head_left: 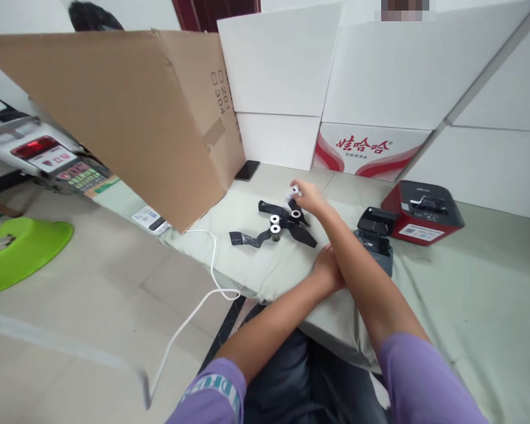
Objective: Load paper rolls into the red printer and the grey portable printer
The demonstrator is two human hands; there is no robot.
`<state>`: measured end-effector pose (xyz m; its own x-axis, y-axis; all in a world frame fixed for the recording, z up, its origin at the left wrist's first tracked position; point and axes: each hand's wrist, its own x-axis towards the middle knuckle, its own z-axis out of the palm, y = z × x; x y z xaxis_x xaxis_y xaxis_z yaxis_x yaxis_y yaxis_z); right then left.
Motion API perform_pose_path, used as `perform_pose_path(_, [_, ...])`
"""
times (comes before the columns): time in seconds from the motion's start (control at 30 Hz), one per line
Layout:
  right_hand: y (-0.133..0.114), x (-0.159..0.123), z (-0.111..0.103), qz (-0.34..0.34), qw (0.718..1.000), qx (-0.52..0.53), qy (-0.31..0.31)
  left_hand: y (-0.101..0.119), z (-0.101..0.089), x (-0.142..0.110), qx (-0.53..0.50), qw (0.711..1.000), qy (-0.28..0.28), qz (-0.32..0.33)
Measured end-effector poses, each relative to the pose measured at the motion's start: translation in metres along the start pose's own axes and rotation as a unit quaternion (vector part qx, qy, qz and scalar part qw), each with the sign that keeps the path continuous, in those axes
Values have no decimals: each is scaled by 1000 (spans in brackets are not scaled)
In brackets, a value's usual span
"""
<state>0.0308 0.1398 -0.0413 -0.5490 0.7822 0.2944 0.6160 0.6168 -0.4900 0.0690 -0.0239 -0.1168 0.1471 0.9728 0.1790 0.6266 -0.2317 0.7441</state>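
My right hand (308, 197) reaches forward over a pale green cushion (265, 268) and pinches a small white roll (295, 190) between its fingertips. Just below it lie two more small rolls (274, 219) with several black wrappers (247, 238) spread around them. My left hand (327, 268) rests on the cushion under my right forearm, which crosses over it and hides its fingers.
A large cardboard box (128, 112) leans at the left, beside a black phone (247, 170). A red label printer (424, 215) and a dark printer (375, 227) stand at the right. White foam boards (380, 65) line the back. A white cable (203, 294) and a green tray (22, 250) lie left.
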Motion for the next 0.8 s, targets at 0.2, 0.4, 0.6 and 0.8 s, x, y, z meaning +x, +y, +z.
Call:
perform_pose_path(0.2, [43, -103, -92, 86, 944, 264, 176, 4, -9, -7, 53, 996, -46, 46])
perform_pose_path(0.4, [85, -202, -121, 156, 917, 323, 176, 6, -7, -9, 74, 995, -54, 34])
perform_pose_path(0.6, [106, -220, -93, 120, 973, 111, 164, 0, -1, -7, 96, 993, -47, 43])
perform_pose_path(0.8, [112, -218, -83, 80, 981, 32, 172, -2, 1, -7, 99, 993, -42, 49])
